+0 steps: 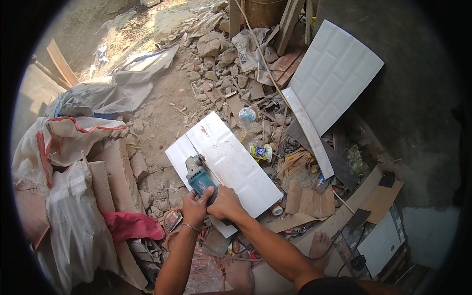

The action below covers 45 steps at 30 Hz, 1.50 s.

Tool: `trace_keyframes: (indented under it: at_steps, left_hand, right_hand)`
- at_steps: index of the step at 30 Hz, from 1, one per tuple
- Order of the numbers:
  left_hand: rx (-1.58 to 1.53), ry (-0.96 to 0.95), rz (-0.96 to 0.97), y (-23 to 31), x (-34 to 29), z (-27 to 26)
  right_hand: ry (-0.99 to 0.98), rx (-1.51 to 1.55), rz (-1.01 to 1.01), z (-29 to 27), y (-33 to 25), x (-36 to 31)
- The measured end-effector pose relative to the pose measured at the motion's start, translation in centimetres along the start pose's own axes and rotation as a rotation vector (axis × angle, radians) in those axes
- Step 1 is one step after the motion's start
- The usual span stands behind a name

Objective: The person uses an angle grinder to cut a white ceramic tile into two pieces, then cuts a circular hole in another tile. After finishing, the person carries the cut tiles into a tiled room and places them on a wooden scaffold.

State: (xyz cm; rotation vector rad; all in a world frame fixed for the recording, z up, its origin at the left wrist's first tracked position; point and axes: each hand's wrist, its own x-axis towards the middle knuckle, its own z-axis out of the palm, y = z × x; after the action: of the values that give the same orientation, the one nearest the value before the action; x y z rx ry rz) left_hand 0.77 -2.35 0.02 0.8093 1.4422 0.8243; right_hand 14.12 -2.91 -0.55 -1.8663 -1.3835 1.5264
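Both hands are wrapped around the rear body of a teal angle grinder (198, 179) with a grey metal head. My left hand (194, 206) wears a bracelet at the wrist and grips from the left. Close beside it, my right hand (225, 202) grips from the right. The grinder's head rests over a white rectangular tile (241, 169) lying tilted on the rubble. A dark straight line runs along the tile from its far edge to the grinder's disc. Reddish-brown dust marks the tile's far part. The hands hide the grinder's back end.
A larger white brick-patterned tile (334, 73) leans at the right, beside a narrow white strip (309, 132). Broken stones (214, 46) and plastic cups (247, 114) lie beyond. Sacks (73, 216) and a red cloth (132, 226) are left. My bare feet (320, 250) stand near a black cable (351, 253).
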Motion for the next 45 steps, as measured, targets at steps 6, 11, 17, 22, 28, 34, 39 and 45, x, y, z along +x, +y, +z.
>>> trace_keyframes:
  at_steps: [6, 11, 17, 22, 28, 34, 39, 45]
  left_hand:
    - [-0.029, 0.003, -0.001, -0.3, -0.8, 0.3]
    - [-0.044, 0.005, 0.001, -0.6, -1.0, 0.4]
    - [-0.042, -0.004, 0.001, -0.6, -0.7, 0.3]
    - [-0.064, -0.001, -0.028, -0.5, -0.9, 0.5]
    - [-0.041, 0.003, -0.006, -0.3, -1.9, 1.1]
    - [-0.037, 0.011, -0.022, -0.9, -2.6, 1.2]
    - [-0.031, 0.015, -0.022, -1.6, -3.0, 1.3]
    - [-0.050, 0.030, -0.008, -2.1, -3.4, 1.6]
  right_hand:
    - [0.064, 0.022, -0.038, 0.6, 0.8, -0.5]
    - [0.035, 0.016, -0.019, 0.3, 0.9, -0.8]
    - [0.050, 0.012, -0.019, 0.3, 0.8, -0.7]
    - [0.038, -0.007, -0.013, 0.5, 1.1, -0.6]
    - [0.071, 0.025, -0.033, 0.7, 1.6, -1.1]
    - [0.033, 0.026, -0.013, -0.1, 1.5, -2.3]
    - [-0.014, 0.030, 0.014, -0.6, 1.4, -3.2]
    - [-0.002, 0.025, 0.009, -0.5, 1.8, -3.6]
